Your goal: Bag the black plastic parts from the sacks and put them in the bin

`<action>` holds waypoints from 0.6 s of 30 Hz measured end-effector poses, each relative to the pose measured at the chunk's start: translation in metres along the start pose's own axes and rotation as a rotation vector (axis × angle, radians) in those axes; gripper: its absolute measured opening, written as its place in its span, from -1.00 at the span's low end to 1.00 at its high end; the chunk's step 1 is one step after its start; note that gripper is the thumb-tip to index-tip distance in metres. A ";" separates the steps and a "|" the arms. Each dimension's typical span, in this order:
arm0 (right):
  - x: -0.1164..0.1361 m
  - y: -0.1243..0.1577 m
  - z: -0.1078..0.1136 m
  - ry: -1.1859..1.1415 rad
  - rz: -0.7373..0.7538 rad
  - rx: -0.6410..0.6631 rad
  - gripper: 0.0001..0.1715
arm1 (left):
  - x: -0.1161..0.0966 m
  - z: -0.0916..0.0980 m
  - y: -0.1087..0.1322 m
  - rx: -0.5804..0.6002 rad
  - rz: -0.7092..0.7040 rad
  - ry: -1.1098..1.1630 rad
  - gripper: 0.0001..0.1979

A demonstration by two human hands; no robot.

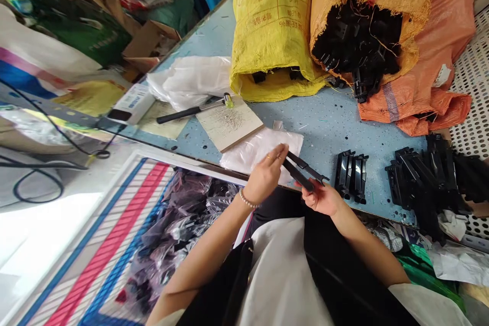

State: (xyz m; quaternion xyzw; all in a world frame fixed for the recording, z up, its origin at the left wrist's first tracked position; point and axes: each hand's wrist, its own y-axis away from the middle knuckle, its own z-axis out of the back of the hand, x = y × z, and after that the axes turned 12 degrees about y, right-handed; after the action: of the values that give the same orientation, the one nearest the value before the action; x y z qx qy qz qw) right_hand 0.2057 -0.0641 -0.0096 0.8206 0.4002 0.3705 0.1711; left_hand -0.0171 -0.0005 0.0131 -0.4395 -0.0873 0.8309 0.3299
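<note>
Held just above the near edge of the blue surface (328, 122): two long black plastic pieces (303, 170), crossed, raised clear for fitting one against the other. Right hand (323, 198) with fingers clamped round the near ends; left hand (265, 175) with fingertips pinched on the far end of one piece, steadying it. Under the hands, a clear plastic bag (260, 150), apparently spread to catch finished work. Right, a small stack of like pieces (351, 175) and a bigger heap (431, 178), kept within reach. Far, open sacks (362, 41) spilling black parts toward the hands. Left, a small hammer (194, 110) resting by a pale board (229, 125), untouched.
</note>
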 end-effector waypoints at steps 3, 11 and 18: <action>0.000 -0.005 -0.012 0.190 0.205 -0.134 -0.73 | -0.038 -0.007 0.010 0.086 -0.176 0.147 -0.31; 0.004 0.031 -0.044 1.107 0.473 -0.193 -0.54 | -0.069 0.041 0.038 0.156 -0.022 0.190 -0.55; 0.100 0.074 0.029 2.112 0.593 -0.737 -0.37 | 0.047 0.163 0.187 0.362 0.870 -0.133 -0.67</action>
State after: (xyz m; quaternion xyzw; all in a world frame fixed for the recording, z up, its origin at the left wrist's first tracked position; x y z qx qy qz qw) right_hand 0.3076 -0.0311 0.0609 0.0643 0.0033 0.9915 -0.1132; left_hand -0.2523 -0.0915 -0.0023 -0.3165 0.2300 0.9202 0.0163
